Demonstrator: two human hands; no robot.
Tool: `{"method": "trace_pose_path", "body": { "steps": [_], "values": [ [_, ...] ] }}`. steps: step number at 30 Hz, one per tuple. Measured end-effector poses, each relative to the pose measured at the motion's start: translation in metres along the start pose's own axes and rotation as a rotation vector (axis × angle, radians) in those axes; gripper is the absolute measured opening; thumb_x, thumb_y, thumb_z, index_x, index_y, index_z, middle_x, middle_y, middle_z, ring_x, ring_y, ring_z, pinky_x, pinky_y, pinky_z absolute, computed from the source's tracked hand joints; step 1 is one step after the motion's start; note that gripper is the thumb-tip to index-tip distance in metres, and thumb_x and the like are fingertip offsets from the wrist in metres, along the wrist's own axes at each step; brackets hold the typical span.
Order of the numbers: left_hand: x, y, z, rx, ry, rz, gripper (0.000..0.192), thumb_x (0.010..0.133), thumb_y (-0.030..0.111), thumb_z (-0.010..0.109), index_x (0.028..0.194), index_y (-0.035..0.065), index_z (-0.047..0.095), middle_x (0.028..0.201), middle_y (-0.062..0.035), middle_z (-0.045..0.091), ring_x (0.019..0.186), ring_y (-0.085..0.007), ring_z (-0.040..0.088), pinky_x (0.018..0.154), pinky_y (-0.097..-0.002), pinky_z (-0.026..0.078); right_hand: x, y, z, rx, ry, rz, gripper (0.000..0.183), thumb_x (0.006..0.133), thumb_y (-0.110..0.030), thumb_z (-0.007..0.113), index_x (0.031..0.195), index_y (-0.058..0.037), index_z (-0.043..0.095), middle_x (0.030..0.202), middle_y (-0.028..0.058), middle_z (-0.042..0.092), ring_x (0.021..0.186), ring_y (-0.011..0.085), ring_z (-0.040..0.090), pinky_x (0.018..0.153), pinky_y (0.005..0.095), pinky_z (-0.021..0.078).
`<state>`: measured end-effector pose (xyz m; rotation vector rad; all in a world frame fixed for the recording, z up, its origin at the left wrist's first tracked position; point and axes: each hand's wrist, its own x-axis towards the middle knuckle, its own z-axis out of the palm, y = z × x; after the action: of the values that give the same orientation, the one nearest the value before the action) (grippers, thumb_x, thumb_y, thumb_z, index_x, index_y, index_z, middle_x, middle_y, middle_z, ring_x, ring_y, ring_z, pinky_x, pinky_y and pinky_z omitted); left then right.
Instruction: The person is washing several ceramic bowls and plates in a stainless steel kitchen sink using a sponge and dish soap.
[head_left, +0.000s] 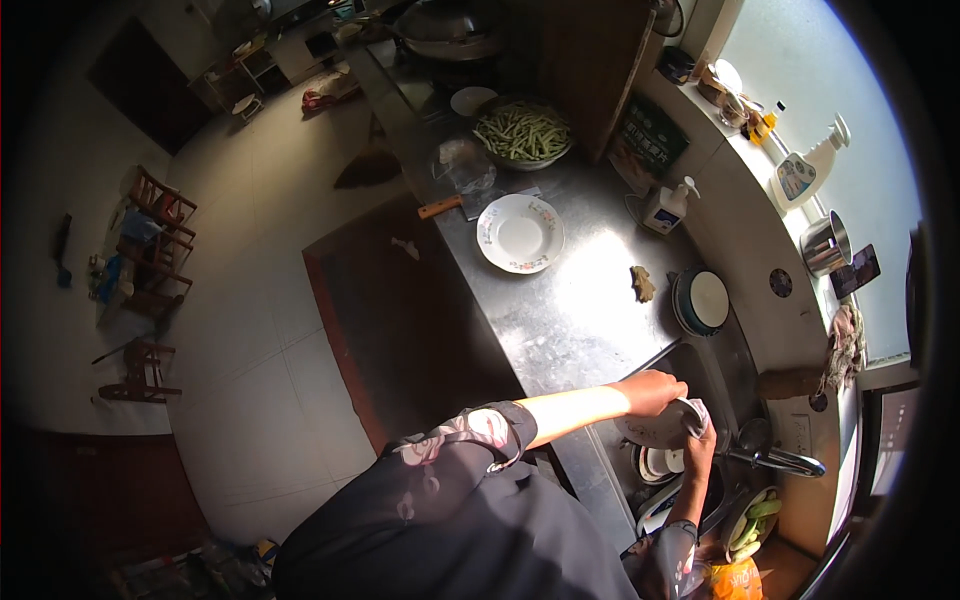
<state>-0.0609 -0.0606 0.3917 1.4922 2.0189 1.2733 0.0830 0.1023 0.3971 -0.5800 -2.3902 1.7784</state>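
My left hand (654, 392) grips the upper rim of a patterned dish (654, 429), tilted over the sink (679, 361). At its right edge, my right hand (700, 444) presses a pale cloth (699, 417) against the dish. Whether the dish is a plate or a bowl I cannot tell, as it is seen partly edge-on. Below it in the sink sit white bowls (660, 463), partly hidden. A chrome faucet (787, 461) reaches in beside my right hand.
On the steel counter are a flowered white plate (520, 233), a cleaver (441, 207), a basin of green beans (522, 133), ginger (642, 284) and stacked bowls (701, 302). A pump bottle (667, 207) stands near the wall. Beyond the faucet sits a bowl of green vegetables (753, 525).
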Motion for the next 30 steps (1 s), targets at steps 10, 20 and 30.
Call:
{"method": "trace_pose_path", "body": {
  "steps": [10,20,30],
  "values": [
    [0.025,0.006,0.064,-0.262,-0.162,-0.074,0.017,0.078,0.008,0.056,0.094,0.0054,0.05,0.084,-0.0189,0.06,0.081,-0.0374,0.057,0.067,-0.0402,0.045,-0.035,0.034,-0.03,0.443,0.026,0.33,0.043,0.072,-0.007,0.06,0.113,-0.0002,0.053,0.107,0.0031,0.057,0.098,0.0105,0.051,0.085,0.0219,0.0382],
    [0.016,-0.016,0.13,-0.476,0.169,-0.599,0.017,0.086,0.015,0.055,0.096,0.002,0.052,0.088,-0.0044,0.057,0.083,-0.0099,0.051,0.073,-0.0249,0.043,-0.074,0.106,0.017,1.665,0.312,0.278,0.052,0.087,-0.042,0.044,0.125,-0.007,0.043,0.12,0.0091,0.052,0.109,0.0243,0.051,0.094,0.0416,0.0412],
    [-0.006,-0.017,0.182,-0.553,0.246,-0.748,0.02,0.086,0.017,0.055,0.099,0.0016,0.052,0.09,-0.0052,0.057,0.08,-0.0108,0.051,0.072,-0.0255,0.043,-0.064,0.112,0.021,1.692,0.194,-0.006,0.04,0.086,-0.026,0.052,0.12,-0.0048,0.047,0.118,0.0089,0.053,0.106,0.0182,0.053,0.088,0.0319,0.0467]
  ]
}}
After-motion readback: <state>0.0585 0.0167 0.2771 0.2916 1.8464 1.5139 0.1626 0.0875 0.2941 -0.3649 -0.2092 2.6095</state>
